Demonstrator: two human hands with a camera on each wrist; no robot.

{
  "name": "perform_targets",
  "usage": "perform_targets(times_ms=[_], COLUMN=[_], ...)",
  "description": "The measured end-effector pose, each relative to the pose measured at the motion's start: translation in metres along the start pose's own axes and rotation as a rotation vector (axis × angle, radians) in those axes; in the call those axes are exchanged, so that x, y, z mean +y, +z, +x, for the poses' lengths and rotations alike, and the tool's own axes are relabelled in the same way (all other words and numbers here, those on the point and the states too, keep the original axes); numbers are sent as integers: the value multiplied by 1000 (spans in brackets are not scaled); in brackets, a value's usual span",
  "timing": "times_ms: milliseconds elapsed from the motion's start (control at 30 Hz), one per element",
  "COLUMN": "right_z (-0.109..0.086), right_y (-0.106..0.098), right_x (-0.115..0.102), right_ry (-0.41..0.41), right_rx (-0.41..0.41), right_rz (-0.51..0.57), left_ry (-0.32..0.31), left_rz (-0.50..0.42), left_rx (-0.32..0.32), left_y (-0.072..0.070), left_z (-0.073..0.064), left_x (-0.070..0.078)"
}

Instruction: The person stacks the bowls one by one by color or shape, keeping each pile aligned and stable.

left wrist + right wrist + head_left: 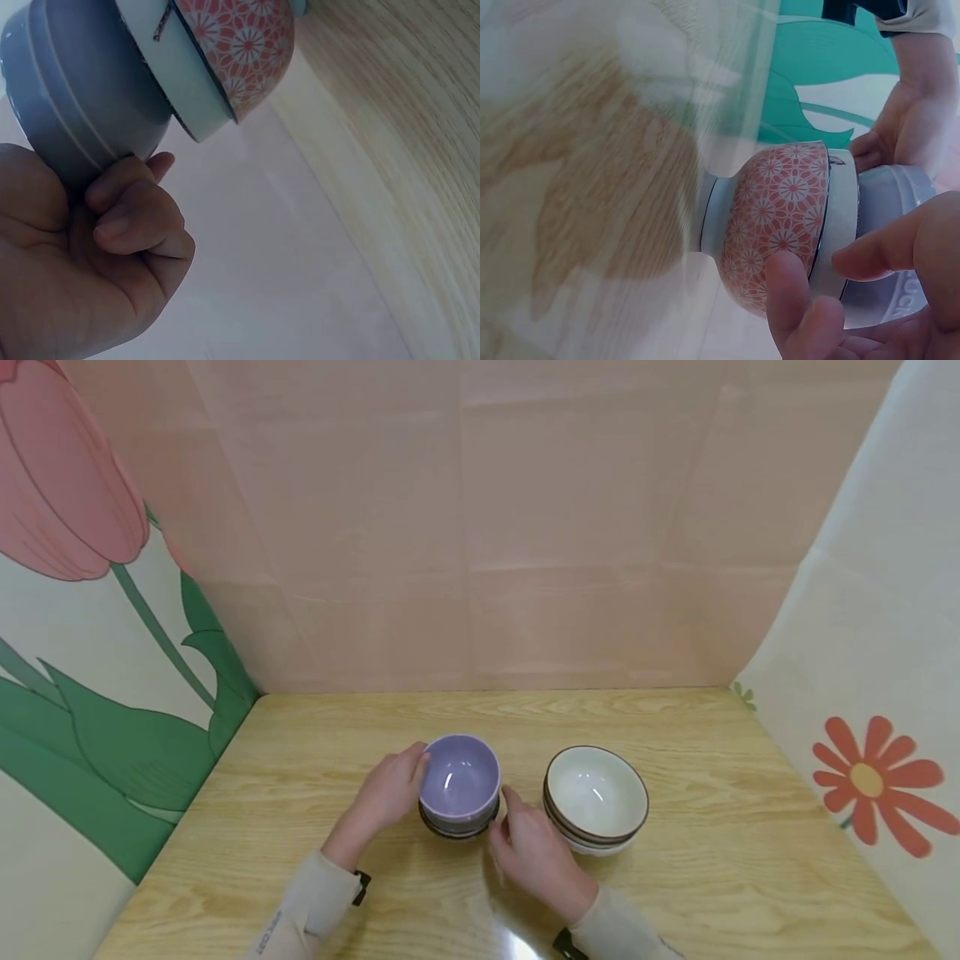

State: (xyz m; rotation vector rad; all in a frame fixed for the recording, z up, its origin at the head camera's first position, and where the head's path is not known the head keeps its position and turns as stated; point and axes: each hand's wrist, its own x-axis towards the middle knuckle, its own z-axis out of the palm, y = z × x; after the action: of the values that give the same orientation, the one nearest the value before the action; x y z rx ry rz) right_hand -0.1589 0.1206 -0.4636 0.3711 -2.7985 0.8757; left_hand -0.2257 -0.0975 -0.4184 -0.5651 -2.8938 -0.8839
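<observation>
My left hand point(390, 787) grips the purple bowl point(463, 764) from its left side, thumb by the rim and fingers curled against the outside. This bowl rests in the mouth of a white dark-rimmed bowl point(843, 184), and raised lettering shows on its side in the right wrist view. Below the white one is a red bowl point(784, 202) patterned with white flowers, with a pale foot under it. At the right of this pile is my right hand point(540, 856), its thumb by the white bowl's rim and its loosely bent fingers against the red bowl.
To the right, close behind my right hand, stands a second pile of nested bowls, topped by a cream bowl point(597, 789) with a brown rim. Both piles are on a wood-grain table point(337, 727), enclosed by a pink backdrop point(465, 527) and flower-printed sides.
</observation>
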Motion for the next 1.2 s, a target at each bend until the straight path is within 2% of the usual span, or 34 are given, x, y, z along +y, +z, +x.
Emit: perform_targets(times_ms=[400,933,1200], right_z=[0,-1,-2], right_y=[1,4,5], right_x=[-2,-1,0], right_ry=[-38,-56,-64], right_rx=[56,52,34], right_rz=[12,11,29], left_ry=[-34,-49,-46], left_rz=[41,76,69], left_rx=[0,-6,-29], left_y=[6,15,17], left_z=[0,1,1], left_x=[-2,-6,-11])
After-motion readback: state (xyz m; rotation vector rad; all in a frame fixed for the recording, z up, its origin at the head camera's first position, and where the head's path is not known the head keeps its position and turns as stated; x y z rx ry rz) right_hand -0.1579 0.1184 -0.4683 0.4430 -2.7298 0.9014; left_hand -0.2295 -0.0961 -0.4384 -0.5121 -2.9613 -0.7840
